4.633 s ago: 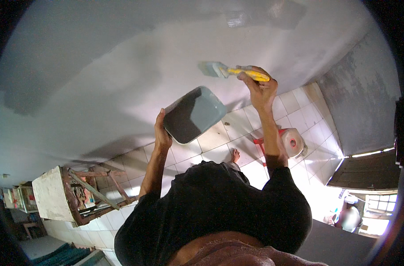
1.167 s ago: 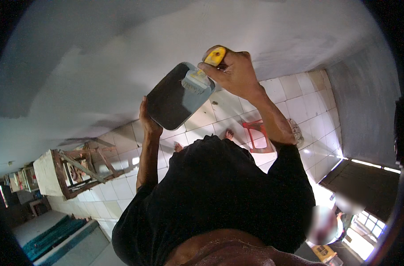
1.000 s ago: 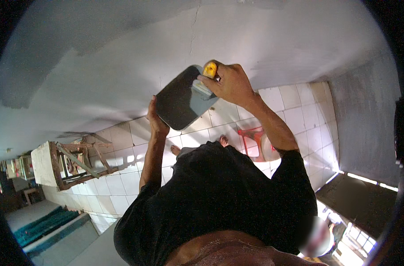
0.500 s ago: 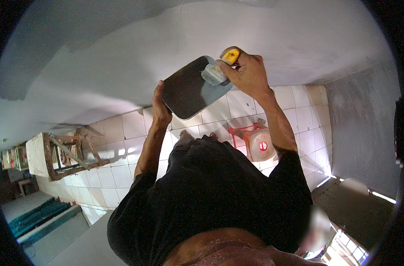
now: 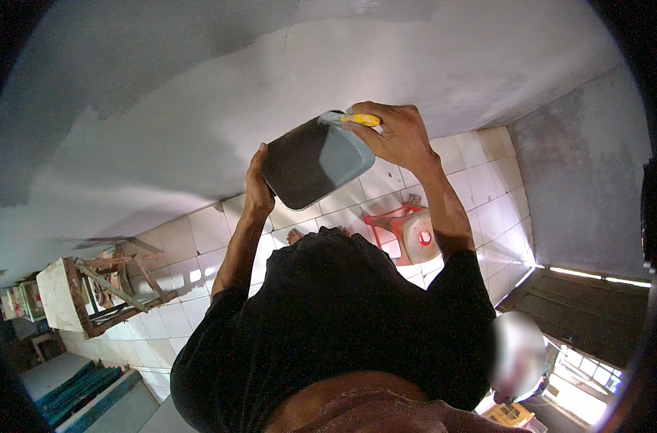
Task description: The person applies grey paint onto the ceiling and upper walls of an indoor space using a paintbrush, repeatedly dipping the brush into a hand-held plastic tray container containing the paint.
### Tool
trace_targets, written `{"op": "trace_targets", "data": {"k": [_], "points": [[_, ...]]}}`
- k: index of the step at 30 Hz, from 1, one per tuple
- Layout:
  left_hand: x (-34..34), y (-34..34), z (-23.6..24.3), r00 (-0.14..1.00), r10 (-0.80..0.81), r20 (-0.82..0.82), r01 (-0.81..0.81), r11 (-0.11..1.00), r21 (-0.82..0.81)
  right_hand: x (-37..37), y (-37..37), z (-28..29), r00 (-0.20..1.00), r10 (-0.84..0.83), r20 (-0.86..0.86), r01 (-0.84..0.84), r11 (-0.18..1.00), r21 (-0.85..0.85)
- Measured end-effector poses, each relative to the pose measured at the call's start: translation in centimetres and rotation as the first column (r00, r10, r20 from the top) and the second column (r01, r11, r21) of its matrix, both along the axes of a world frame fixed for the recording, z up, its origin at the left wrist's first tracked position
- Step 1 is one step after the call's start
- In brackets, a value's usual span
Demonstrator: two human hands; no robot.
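Note:
My left hand grips the near-left side of a dark rounded tray, thumb over its rim. The tray is tilted, with wet grey paint pooled in its right end. My right hand is closed around the yellow handle of a paintbrush. Grey-coated bristles rest at the tray's far rim, above the paint. The brush lies nearly sideways, its bristle end pointing left and partly seen edge-on.
Ahead stands a pale wall with a darker grey painted area. A red stool with a pale round top stands on white floor tiles. A worn wooden stand is at left, a dark door at lower right.
My right hand has turned the brush from flat over the paint to the tray's far rim, its handle now sideways. More of the paint shows. The whole view has shifted slightly.

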State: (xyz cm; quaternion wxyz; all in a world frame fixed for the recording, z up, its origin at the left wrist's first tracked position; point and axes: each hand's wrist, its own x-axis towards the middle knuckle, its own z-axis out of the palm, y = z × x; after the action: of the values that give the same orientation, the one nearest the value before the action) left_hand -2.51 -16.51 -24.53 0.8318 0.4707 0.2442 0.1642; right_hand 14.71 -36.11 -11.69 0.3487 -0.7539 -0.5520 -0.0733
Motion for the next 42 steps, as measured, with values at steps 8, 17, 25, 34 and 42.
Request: {"op": "trace_targets", "data": {"k": [8,17,25,34,42], "points": [[-0.3,2.6,-1.6,0.996,-0.080,-0.025,0.079,0.996,-0.050,-6.0,1.9,-0.2,0.976,-0.206,-0.072,0.217,0.951,0.221],[0.1,4.4,-2.8,0.995,-0.091,0.030,0.094,0.988,-0.122,-9.4,5.5,-3.5,0.867,-0.044,-0.496,0.138,0.978,0.155],[-0.3,4.9,-2.9,0.997,-0.069,-0.023,0.067,0.995,-0.076,-3.4,4.0,-1.6,0.943,0.130,-0.307,-0.085,0.984,0.156],[0.7,3.8,-2.3,0.989,-0.138,0.056,0.140,0.990,-0.036,-1.0,3.5,-1.3,0.982,0.179,-0.066,-0.174,0.981,0.086],[1.5,1.7,-0.8,0.996,-0.094,-0.013,0.094,0.995,0.018,0.5,0.1,-0.6,0.993,0.113,0.042,-0.120,0.959,0.258]]}}
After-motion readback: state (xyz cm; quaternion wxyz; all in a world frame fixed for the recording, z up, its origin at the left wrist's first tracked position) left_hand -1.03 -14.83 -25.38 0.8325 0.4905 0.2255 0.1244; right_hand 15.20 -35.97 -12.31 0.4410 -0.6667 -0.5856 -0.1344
